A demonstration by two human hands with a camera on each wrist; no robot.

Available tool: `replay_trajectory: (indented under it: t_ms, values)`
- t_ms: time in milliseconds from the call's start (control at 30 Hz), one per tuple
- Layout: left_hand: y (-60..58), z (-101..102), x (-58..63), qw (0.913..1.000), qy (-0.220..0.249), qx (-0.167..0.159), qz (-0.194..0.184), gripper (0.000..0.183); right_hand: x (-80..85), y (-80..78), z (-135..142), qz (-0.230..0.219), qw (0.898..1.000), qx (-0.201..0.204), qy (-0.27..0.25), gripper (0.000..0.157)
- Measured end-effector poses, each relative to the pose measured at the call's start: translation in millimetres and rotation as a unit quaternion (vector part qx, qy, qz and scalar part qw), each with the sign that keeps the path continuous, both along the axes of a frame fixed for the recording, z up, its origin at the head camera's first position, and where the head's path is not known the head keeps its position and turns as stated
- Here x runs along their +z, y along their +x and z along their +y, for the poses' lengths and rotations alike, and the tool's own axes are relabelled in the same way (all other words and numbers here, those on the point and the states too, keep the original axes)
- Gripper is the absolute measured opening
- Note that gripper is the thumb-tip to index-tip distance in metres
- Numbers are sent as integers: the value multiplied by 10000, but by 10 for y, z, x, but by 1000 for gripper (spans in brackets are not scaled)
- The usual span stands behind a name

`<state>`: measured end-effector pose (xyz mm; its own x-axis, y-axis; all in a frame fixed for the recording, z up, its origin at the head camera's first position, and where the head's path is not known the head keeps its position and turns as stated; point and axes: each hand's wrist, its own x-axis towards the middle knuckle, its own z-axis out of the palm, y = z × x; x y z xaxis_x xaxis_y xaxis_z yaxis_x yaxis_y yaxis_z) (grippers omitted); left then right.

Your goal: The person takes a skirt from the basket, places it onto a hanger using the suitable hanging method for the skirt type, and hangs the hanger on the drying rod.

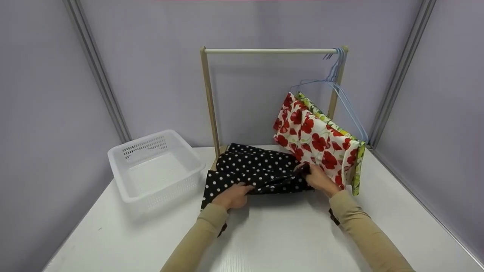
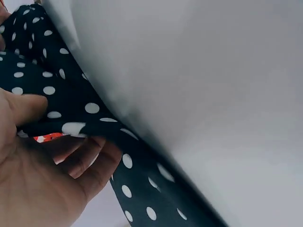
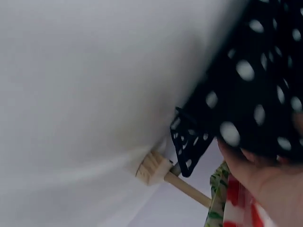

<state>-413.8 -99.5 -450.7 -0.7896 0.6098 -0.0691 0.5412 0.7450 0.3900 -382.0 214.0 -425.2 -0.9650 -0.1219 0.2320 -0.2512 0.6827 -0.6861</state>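
Observation:
A black cloth with white polka dots (image 1: 257, 163) lies spread and creased on the table in front of the rack. At its near left edge my left hand (image 1: 232, 196) pinches the fabric; in the left wrist view the thumb lies over the cloth and the fingers curl beneath it. My right hand (image 1: 318, 178) grips a bunched part at the cloth's right side, with fingers under the fabric in the right wrist view. Close behind that hand hangs a white cloth with red flowers (image 1: 314, 132). A yellow-green patterned cloth (image 1: 357, 175) hangs behind it, mostly hidden.
A white plastic basket (image 1: 120, 189) stands on the table (image 1: 283, 238) at the left. The rack's white rod (image 1: 264, 51) carries blue hangers (image 1: 353, 111) at its right end. One wooden foot (image 3: 154, 168) shows beyond the dotted cloth. Pale panels enclose the back and sides.

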Motion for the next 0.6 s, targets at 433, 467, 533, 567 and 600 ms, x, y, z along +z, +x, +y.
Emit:
replay_trajectory:
  t_ms: [433,467,533,567,600]
  values:
    - [-251,-211,157,9978,116,-592,-265,42,85,136,13,-1413,9643,1114,1942,41]
    - [-269,-225,164,9974,141,-631,-321,42,80,135,-6,-1304,9619,1124,2126,35]
    - [-300,-244,163,9966,93,-705,-410,42,57,131,-43,-854,9632,953,2363,23]
    - [-312,-247,154,9963,57,-744,-424,41,37,135,-59,-600,9659,760,2400,22]
    - [-321,-247,141,9961,-1,-786,-397,40,12,133,-77,-281,9699,537,2359,23]
